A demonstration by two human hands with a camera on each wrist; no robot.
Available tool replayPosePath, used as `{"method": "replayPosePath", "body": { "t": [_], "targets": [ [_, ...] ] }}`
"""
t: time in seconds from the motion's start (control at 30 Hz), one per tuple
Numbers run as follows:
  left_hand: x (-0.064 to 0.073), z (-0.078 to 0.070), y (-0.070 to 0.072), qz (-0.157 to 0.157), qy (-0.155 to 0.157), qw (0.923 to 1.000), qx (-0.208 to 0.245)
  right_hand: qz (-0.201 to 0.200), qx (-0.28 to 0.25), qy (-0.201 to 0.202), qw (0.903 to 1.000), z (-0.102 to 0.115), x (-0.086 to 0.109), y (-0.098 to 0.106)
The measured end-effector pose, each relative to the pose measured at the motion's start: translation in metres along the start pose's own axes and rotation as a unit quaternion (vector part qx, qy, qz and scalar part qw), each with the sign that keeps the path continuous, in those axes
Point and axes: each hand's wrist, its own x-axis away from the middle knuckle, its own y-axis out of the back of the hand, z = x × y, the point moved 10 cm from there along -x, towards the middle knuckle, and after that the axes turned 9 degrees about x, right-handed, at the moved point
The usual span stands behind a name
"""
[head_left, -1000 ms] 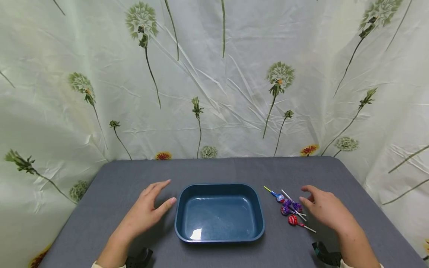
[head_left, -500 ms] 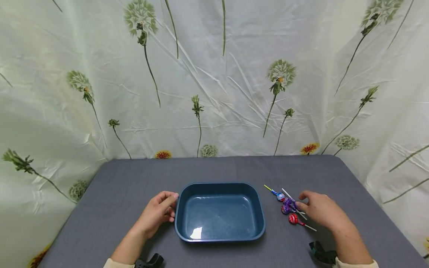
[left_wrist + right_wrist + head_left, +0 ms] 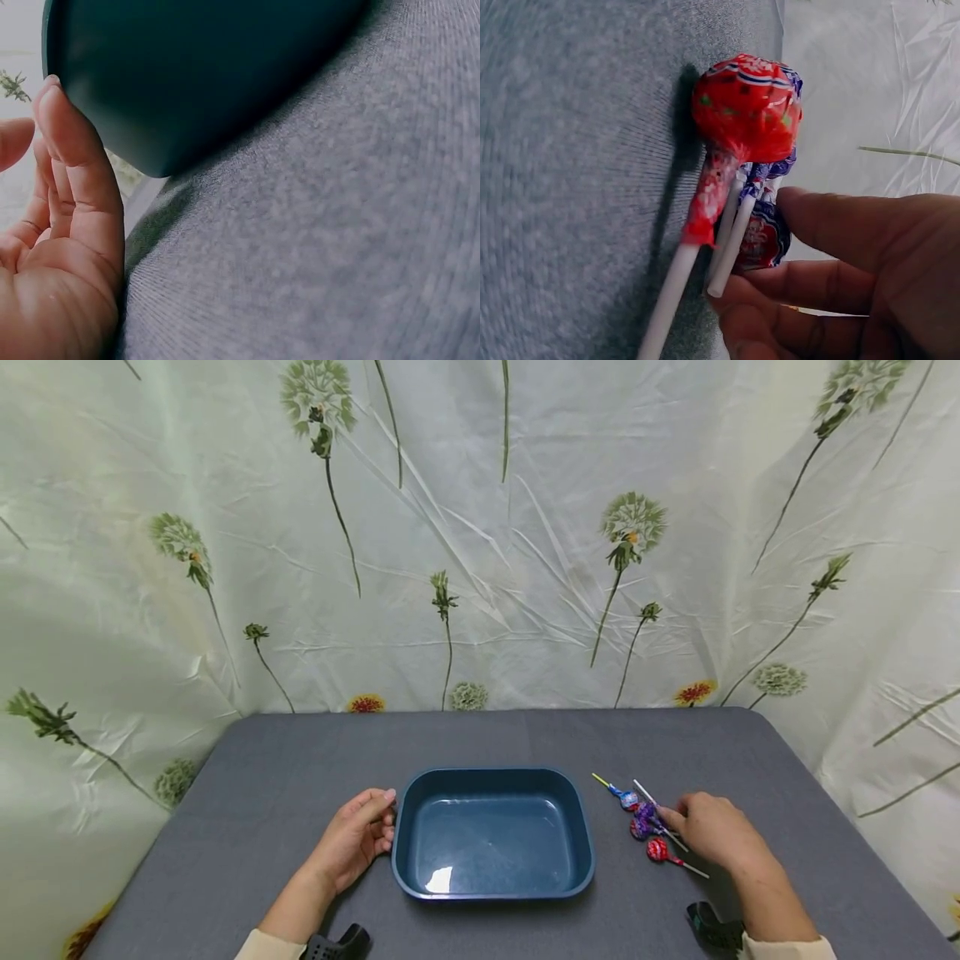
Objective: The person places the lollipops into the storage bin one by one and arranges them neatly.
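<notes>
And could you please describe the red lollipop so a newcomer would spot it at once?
On the grey table, find the blue tray. To its right, by the right hand, lies a cluster of lollipops. The red lollipop is lowest in the head view, its wrapper mainly red beside purple and blue neighbours.

The tray is glossy plastic; the counter, matt ribbed cloth. Lollipop wrappers at the tray's three o'clock shine; the backdrop at twelve is creased, satiny cloth.
</notes>
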Motion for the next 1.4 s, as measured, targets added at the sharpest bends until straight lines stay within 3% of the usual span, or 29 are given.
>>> {"method": "replayPosePath", "body": {
  "t": [0.2, 0.47, 0.77, 1.03, 1.4],
  "targets": [
    [-0.002, 0.0, -0.001, 0.009, 0.0, 0.9999, -0.013, -0.013, -0.007, -0.018, 0.9997, -0.004, -0.001, 0.004],
    [-0.002, 0.001, -0.01, 0.051, 0.006, 0.9983, -0.026, -0.019, -0.019, -0.022, 0.9994, -0.006, 0.0, 0.005],
    [-0.001, 0.001, -0.007, 0.034, 0.01, 0.9989, -0.032, -0.046, -0.041, -0.013, 0.998, -0.008, -0.001, 0.012],
    [0.0, 0.001, -0.007, 0.04, 0.013, 0.9987, -0.028, -0.086, -0.072, 0.003, 0.9937, -0.006, 0.002, 0.025],
    [-0.001, 0.002, -0.008, 0.049, 0.016, 0.9983, -0.027, -0.152, -0.135, 0.022, 0.9789, 0.013, 0.012, 0.042]
  ]
}}
